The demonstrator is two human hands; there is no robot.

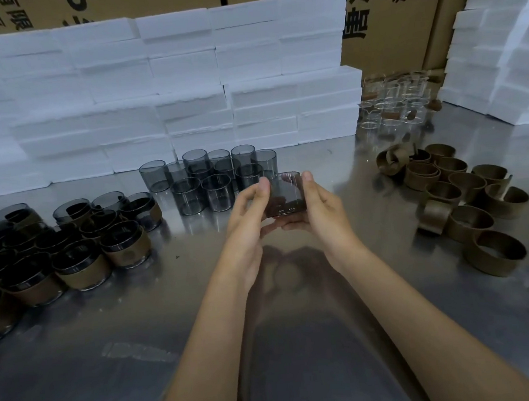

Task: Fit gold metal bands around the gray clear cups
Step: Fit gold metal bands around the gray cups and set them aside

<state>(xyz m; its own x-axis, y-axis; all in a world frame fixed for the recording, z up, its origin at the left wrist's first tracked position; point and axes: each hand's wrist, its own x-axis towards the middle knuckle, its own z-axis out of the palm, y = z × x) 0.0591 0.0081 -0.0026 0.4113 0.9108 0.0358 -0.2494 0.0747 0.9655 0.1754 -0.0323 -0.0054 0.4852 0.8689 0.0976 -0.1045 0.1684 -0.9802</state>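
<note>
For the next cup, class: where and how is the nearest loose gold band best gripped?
Grip the nearest gold band across its curved outer wall, coming from above with the right hand. It stands on edge on the metal table, open upward, nearest in its pile, so likely nothing blocks the fingers.

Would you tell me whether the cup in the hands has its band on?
Cannot tell: the gray cup looks dark low down, but no gold shows.

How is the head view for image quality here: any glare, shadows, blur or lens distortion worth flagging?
Head view: wide-angle bending curves the foam block wall and edges; the steel table shows soft glare and the arms' dark shadow; the gray cup held by the left hand and right hand is fairly sharp; the far clear glasses look blurry.
</note>
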